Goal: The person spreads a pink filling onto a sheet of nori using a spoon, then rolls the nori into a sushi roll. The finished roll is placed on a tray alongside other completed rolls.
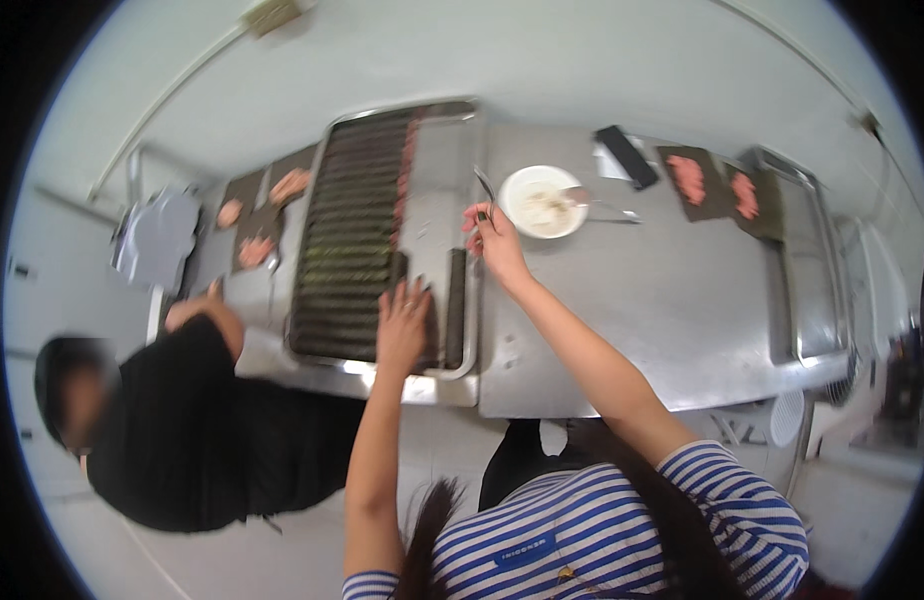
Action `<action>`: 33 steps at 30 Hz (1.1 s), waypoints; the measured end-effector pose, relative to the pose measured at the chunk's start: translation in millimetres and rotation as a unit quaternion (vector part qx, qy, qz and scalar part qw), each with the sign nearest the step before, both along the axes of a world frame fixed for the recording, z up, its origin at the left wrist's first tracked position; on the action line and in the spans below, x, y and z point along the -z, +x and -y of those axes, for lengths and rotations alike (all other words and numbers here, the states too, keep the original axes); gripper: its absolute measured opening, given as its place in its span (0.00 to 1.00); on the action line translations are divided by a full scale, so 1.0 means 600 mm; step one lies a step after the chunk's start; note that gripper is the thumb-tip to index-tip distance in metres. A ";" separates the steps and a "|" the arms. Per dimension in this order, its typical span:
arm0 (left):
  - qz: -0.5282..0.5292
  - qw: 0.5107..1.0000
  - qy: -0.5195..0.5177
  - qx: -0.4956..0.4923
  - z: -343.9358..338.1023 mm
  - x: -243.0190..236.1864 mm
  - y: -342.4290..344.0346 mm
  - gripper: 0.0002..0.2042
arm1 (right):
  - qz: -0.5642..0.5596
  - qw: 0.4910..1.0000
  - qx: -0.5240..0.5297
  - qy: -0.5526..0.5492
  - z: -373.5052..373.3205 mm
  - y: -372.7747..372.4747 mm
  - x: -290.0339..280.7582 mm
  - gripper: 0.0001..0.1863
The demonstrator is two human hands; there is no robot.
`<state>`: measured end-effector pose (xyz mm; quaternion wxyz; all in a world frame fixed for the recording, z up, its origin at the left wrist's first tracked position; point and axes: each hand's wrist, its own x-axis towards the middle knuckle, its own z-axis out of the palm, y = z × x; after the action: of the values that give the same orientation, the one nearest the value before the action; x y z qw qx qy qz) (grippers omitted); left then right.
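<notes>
Fingers spread, my left hand lies over the near end of the dark seaweed rolls, which fill most of a metal tray. One row beside them shows a strip of pink filling. Another dark roll lies by the tray's right wall. My right hand is raised near the tray's right rim, fingers closed around a shiny metal spoon; its far end is blurred. Just right of that hand stands a white bowl with a pale paste in it.
A metal utensil sticks out right of the bowl. Behind lies a black phone-like slab. Dark sheets bear pink minced meat at right and more meat at left. An empty-looking tray stands far right. A co-worker is at my left.
</notes>
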<state>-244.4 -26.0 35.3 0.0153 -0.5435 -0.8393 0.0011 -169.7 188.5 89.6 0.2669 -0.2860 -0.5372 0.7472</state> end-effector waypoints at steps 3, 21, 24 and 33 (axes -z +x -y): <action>0.030 0.998 0.044 -0.040 -0.028 -0.039 0.026 0.24 | 0.108 0.956 0.144 0.231 -0.140 0.139 0.033 0.12; 0.275 0.951 0.119 0.078 -0.219 -0.058 0.463 0.19 | 0.438 0.775 0.104 0.443 -0.366 0.499 0.169 0.10; 0.292 0.944 0.129 0.077 -0.259 -0.035 0.493 0.21 | 0.428 0.803 0.017 0.415 -0.242 0.549 0.148 0.10; 0.290 0.938 0.173 0.081 -0.331 0.026 0.518 0.22 | 0.284 0.851 -0.115 0.427 -0.251 0.727 0.012 0.15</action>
<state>66.5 172.5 19.5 -0.1353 -0.5752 -0.7478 -0.3028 266.3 339.1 82.4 0.1104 -0.2798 -0.8847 0.3561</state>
